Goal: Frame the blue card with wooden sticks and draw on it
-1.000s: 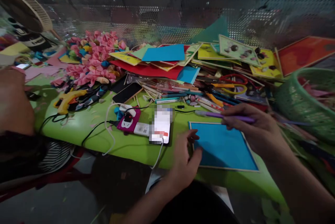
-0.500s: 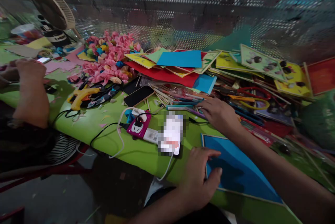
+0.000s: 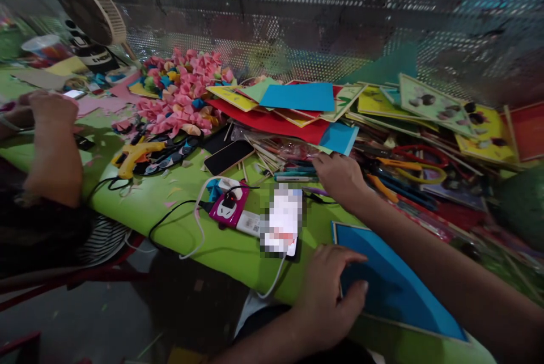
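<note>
My left hand [image 3: 329,290] hovers at the near left edge of a blue panel with a thin pale wooden frame [image 3: 395,279]; its thumb and fingers are apart and nothing is between them. Farther back, my right hand [image 3: 342,177] reaches over a heap of pens [image 3: 293,174] and thin wooden sticks [image 3: 266,157]. Its fingers bend down into the heap, and their tips are hidden, so I cannot see whether they grip anything. A purple pen [image 3: 314,190] lies beneath that hand. Scissors with orange and red handles [image 3: 419,165] rest to its right.
A lit phone [image 3: 283,222] lies by a pink power strip [image 3: 229,208] with cables. A dark phone [image 3: 229,157], yellow glue gun [image 3: 136,157], pink folded-paper pile [image 3: 182,92] and coloured cards [image 3: 297,96] lie behind. Another person's arm [image 3: 57,143] is at left, near a fan [image 3: 87,4].
My right hand has shifted slightly left and back over the pens and sticks. My left hand keeps its pose beside the blue panel. The whole view has shifted slightly.
</note>
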